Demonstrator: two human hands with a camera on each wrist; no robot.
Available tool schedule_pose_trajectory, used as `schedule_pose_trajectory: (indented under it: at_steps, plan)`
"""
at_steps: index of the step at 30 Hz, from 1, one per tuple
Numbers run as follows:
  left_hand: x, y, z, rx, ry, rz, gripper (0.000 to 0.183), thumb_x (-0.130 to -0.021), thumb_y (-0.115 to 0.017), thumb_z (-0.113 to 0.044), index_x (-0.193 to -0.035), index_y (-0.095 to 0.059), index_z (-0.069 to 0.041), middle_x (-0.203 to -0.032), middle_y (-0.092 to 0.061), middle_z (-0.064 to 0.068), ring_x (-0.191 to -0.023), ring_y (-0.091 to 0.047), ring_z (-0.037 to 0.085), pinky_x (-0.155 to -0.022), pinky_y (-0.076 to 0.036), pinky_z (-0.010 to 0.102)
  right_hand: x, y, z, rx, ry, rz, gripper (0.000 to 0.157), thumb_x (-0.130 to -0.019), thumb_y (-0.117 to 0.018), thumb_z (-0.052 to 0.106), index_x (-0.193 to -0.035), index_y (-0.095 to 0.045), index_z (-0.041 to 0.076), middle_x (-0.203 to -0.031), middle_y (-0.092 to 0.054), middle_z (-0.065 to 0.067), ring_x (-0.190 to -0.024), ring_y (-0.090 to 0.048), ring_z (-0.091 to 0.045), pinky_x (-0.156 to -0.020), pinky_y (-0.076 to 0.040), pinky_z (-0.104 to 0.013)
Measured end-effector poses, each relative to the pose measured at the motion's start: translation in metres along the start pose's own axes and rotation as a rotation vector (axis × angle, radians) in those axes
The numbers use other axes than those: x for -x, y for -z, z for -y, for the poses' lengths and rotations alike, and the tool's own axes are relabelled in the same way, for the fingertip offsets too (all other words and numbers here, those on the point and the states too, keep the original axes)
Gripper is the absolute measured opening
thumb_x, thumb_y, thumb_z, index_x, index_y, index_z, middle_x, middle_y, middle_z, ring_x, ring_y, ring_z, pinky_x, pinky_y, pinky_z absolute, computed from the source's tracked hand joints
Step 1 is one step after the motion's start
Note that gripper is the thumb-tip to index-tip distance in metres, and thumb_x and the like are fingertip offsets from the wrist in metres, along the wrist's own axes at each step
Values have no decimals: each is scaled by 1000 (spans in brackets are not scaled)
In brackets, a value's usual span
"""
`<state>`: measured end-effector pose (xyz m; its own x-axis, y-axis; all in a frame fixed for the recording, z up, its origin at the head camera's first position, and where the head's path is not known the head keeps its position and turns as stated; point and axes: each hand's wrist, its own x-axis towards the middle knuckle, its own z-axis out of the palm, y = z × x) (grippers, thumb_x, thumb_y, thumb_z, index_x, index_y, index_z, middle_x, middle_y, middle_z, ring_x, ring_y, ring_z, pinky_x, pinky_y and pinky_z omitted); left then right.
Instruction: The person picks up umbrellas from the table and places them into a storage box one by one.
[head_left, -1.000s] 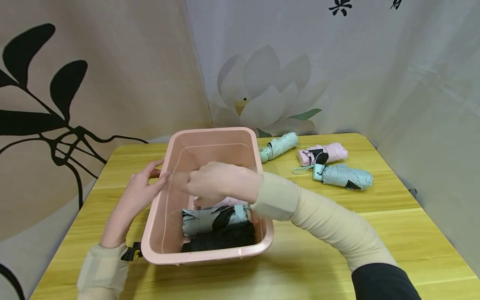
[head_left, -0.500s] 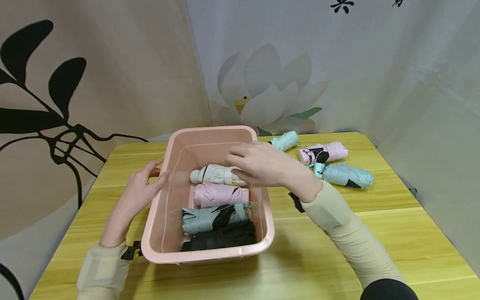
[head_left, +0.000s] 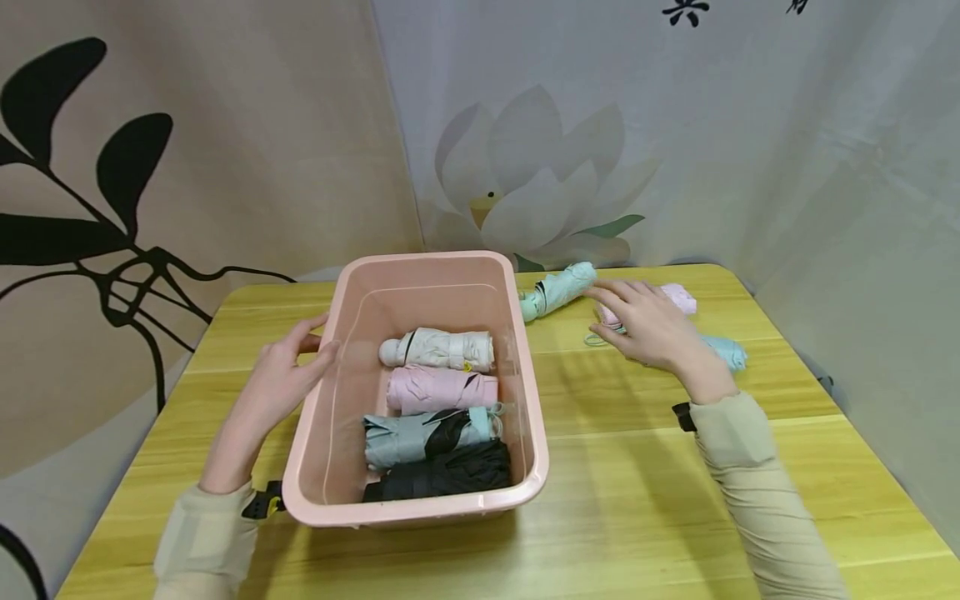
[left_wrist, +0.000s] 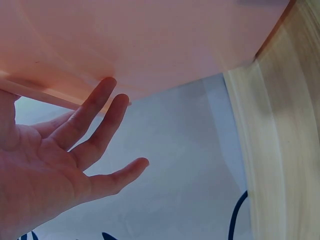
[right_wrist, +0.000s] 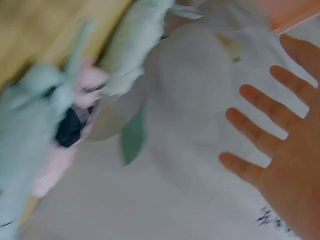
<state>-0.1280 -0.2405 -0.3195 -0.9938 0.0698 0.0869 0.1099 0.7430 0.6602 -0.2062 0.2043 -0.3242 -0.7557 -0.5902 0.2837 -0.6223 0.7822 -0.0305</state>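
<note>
My left hand [head_left: 285, 379] holds the left rim of a pink plastic bin [head_left: 531, 408], thumb at the rim and the other fingers along the outer wall [left_wrist: 150, 45]. Inside lie a white folded umbrella [head_left: 442, 348], a pink one, a grey-blue one [head_left: 405, 439] and a black one [head_left: 457, 471], side by side. My right hand [head_left: 648, 325] hovers with spread fingers, holding nothing. In the head view it partly covers a pink folded umbrella [head_left: 678, 297] and a light blue one [head_left: 729, 352]. Near its fingertips lies a mint-green folded umbrella [head_left: 562, 289].
The bin stands on a yellow wooden table [head_left: 600, 500]. A printed fabric curtain [head_left: 540, 183] hangs right behind the table's far edge. The bin's right wall stands between the umbrellas inside it and those on the table.
My right hand has come out of the bin and moved right, over the umbrellas on the table. The white umbrella in the bin is now uncovered. My left hand stays at the rim.
</note>
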Motion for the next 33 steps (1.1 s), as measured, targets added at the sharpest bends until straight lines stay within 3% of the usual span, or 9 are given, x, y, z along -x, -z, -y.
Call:
schedule_pose_trajectory:
  at_steps: [7, 15, 25, 33]
  plan:
    - [1, 1, -1, 2, 19, 12, 59, -94, -43, -41, -141, -33, -7, -118, -57, 28, -98, -61, 38, -78, -53, 46, 27, -21, -39, -29, -214, 150, 65, -83, -63, 41, -139, -39, 19, -142, -39, -13, -131, -30, -40, -101, -17, -70]
    - [0, -1, 1, 17, 31, 36, 60, -94, -42, -43, -142, -31, -11, -119, -56, 26, -95, -63, 35, -74, -55, 42, 51, -39, -71, -75, -374, 328, 80, -81, -63, 46, -144, -25, 16, -147, -24, -21, -131, -18, -50, -96, -7, -76]
    - [0, 0, 0, 5, 13, 7, 58, -94, -43, -39, -140, -34, -5, -116, -58, 28, -96, -62, 38, -75, -54, 44, 70, -63, -91, -105, -429, 410, 85, -77, -68, 43, -144, -24, 13, -146, -23, -24, -127, -21, -55, -95, -8, -77]
    - [1, 1, -1, 7, 23, 18, 59, -94, -42, -40, -142, -32, -6, -119, -56, 28, -97, -62, 37, -76, -54, 44, 67, -67, -96, -103, -456, 426, 82, -78, -69, 35, -144, -26, 13, -143, -26, -28, -122, -26, -58, -94, -10, -78]
